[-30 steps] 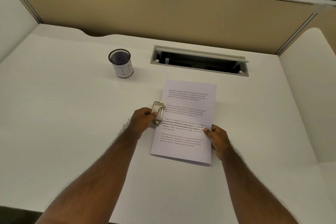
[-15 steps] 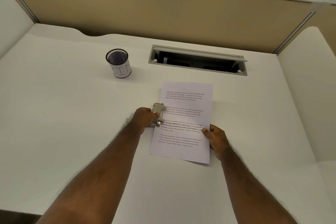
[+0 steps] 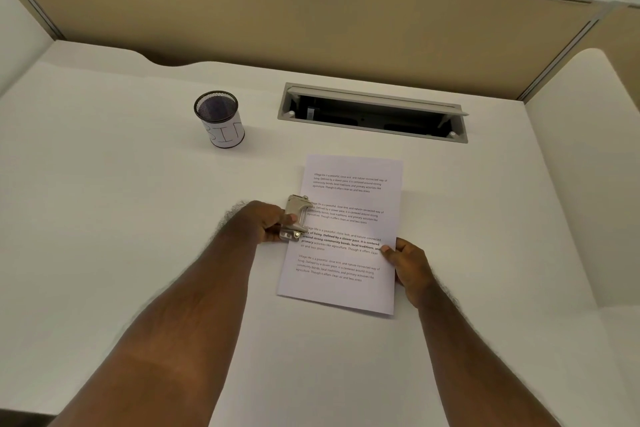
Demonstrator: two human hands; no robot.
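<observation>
A printed sheet of paper lies flat on the white desk, slightly turned. My left hand grips a small metal hole punch set on the sheet's left edge, about halfway down. My right hand pinches the sheet's right edge with thumb on top, lower down. The punch's jaw over the paper edge is partly hidden by my fingers.
A black mesh cup with a white label stands at the back left of the sheet. An open cable tray slot is cut into the desk behind the paper. Beige partition walls close the desk at the back and sides.
The punch and my left hand stay at the sheet's left edge; the punch handle looks a little lower than a second ago. My right hand keeps its hold.
</observation>
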